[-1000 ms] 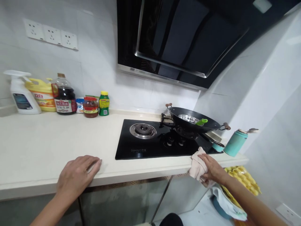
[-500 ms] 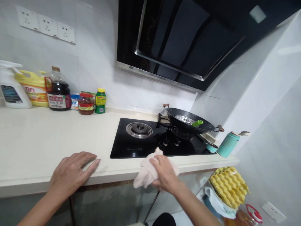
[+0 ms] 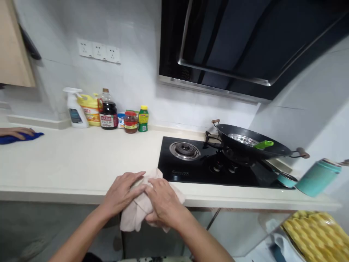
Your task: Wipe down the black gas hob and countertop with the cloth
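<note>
Head view, lower centre: the right hand [image 3: 163, 201] grips a pale cloth [image 3: 136, 213] at the counter's front edge [image 3: 207, 201]; the left hand [image 3: 122, 191] lies on it, its grip unclear. Wiping seems under way; how much remains cannot be told.

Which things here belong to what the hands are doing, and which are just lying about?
Seemingly in use:
pale pink cloth
left hand and right hand, both on it
counter

Just there:
wok
spray bottle
sauce bottle
turquoise flask
yellow egg tray
</note>
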The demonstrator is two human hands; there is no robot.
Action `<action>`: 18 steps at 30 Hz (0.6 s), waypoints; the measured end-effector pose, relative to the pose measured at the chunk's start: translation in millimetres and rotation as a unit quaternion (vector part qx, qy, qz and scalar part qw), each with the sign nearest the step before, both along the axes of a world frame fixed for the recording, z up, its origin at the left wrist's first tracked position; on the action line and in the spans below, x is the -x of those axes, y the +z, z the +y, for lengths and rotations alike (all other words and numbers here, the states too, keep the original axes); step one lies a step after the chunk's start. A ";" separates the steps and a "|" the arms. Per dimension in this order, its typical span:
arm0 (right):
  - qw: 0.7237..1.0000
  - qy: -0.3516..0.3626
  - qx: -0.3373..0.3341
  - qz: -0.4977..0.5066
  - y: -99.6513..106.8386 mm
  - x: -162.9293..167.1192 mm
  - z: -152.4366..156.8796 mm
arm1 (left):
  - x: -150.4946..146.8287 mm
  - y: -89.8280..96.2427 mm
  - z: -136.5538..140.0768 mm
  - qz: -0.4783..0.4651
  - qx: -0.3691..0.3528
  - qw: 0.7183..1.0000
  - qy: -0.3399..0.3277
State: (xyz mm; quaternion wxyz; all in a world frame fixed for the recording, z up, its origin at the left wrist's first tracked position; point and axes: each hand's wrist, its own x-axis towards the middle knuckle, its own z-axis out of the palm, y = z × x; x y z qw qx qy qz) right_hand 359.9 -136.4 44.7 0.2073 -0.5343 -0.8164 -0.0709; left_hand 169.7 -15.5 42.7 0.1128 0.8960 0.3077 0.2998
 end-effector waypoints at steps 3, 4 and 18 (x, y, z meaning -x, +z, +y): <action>0.997 0.035 0.012 0.061 -5.4 -7.9 -1.0 | -1.6 2.7 -8.6 0.046 -0.017 0.998 -0.027; 0.996 0.041 0.011 0.076 -7.3 -10.6 -0.9 | -3.0 2.5 -12.0 0.055 -0.028 0.997 -0.039; 0.971 -0.181 -0.142 0.068 -56.6 -84.9 -56.9 | -42.8 -1.7 -54.5 0.046 -0.013 0.997 -0.067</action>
